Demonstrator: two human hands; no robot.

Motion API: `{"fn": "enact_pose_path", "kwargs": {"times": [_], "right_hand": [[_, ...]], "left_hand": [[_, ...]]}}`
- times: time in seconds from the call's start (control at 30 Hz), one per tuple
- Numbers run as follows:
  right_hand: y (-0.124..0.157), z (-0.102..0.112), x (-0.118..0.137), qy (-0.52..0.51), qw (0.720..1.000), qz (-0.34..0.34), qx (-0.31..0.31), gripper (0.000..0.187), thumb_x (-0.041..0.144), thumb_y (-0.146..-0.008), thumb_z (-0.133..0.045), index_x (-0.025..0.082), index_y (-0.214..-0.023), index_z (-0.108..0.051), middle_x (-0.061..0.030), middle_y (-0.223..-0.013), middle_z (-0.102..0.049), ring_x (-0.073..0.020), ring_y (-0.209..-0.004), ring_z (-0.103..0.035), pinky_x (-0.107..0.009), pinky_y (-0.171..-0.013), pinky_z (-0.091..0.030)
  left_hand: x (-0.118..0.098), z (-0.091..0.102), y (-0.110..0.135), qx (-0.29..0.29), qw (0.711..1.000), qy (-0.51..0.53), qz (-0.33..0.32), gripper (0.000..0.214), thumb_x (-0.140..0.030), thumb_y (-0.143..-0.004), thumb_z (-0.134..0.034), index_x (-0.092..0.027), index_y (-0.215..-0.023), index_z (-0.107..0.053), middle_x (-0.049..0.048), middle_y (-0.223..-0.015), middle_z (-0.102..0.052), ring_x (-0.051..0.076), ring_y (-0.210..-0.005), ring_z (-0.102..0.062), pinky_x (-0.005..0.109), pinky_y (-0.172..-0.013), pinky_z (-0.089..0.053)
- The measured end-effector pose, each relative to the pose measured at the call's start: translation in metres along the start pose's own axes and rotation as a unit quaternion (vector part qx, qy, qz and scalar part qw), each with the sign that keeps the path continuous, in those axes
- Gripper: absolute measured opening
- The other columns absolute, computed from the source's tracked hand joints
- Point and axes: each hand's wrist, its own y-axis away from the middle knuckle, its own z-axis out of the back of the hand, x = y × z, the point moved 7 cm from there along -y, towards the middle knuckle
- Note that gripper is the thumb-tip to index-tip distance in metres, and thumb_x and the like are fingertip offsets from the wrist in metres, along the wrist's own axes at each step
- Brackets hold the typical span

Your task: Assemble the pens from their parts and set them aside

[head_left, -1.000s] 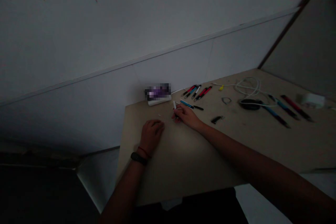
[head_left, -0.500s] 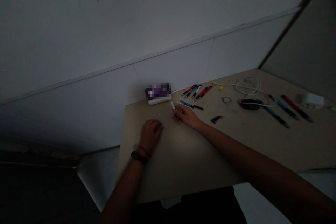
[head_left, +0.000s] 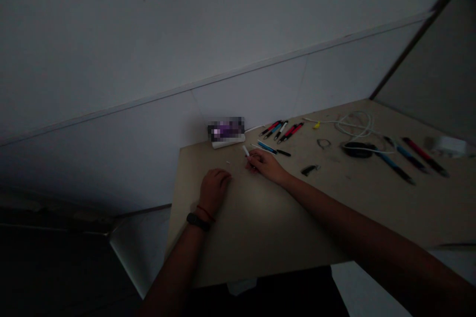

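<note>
My right hand is closed around a slim white pen barrel, whose pale end sticks up past the fingertips. To its left, my left hand rests on the tabletop with loosely bent fingers; nothing shows in it, though its underside is hidden. A tiny white piece lies on the table just beyond the left fingers. Past the right hand are a blue pen barrel, a thin white refill and a short black pen part.
A white stand with a blurred-out device is against the wall. Several pens lie at the back. Farther right are a black clip-like piece, a coiled white cable, a black oval object, larger pens and a white adapter.
The gap between my left thumb and fingers has narrowed. My right hand keeps hold of the white barrel in nearly the same place. The view has shifted slightly.
</note>
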Motion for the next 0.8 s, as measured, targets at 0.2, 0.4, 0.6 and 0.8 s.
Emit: {"fn": "enact_pose_path", "kwargs": {"times": [0.2, 0.4, 0.6, 0.8], "right_hand": [[0.0, -0.001, 0.001, 0.026, 0.999, 0.019, 0.006, 0.03, 0.048, -0.085, -0.062, 0.019, -0.094, -0.062, -0.0031, -0.073, -0.073, -0.0147, -0.056, -0.064, -0.026, -0.056, -0.052], [0.009, -0.01, 0.012, 0.133, 0.987, 0.07, 0.062, 0.033, 0.047, -0.085, -0.065, 0.017, -0.096, -0.073, -0.0047, -0.079, -0.073, -0.0168, -0.067, -0.063, -0.027, -0.061, -0.048], [0.018, -0.02, 0.016, 0.194, 0.969, 0.1, 0.113, 0.031, 0.047, -0.086, -0.066, 0.02, -0.096, -0.078, -0.0043, -0.082, -0.072, -0.0175, -0.069, -0.061, -0.029, -0.062, -0.045], [0.018, -0.018, 0.015, 0.209, 0.965, 0.11, 0.115, 0.03, 0.045, -0.088, -0.065, 0.021, -0.099, -0.078, -0.0069, -0.091, -0.074, -0.0194, -0.075, -0.065, -0.03, -0.067, -0.049]], "left_hand": [[0.006, 0.012, 0.001, -0.05, 0.996, 0.049, 0.047, 0.019, -0.029, -0.097, -0.057, -0.019, -0.099, -0.073, 0.0069, -0.094, -0.074, 0.021, -0.09, -0.068, 0.035, -0.085, -0.054], [0.016, 0.022, 0.0, -0.101, 0.979, 0.131, 0.123, 0.019, -0.035, -0.093, -0.063, -0.02, -0.094, -0.074, 0.0042, -0.089, -0.075, 0.017, -0.08, -0.068, 0.029, -0.075, -0.054], [0.009, 0.016, 0.001, -0.061, 0.974, 0.192, 0.105, 0.02, -0.037, -0.09, -0.066, -0.021, -0.091, -0.076, 0.0043, -0.09, -0.076, 0.018, -0.08, -0.069, 0.029, -0.073, -0.054], [0.004, 0.015, 0.001, -0.065, 0.973, 0.204, 0.085, 0.02, -0.037, -0.091, -0.066, -0.021, -0.091, -0.077, 0.0045, -0.089, -0.076, 0.018, -0.079, -0.069, 0.03, -0.074, -0.054]]}}
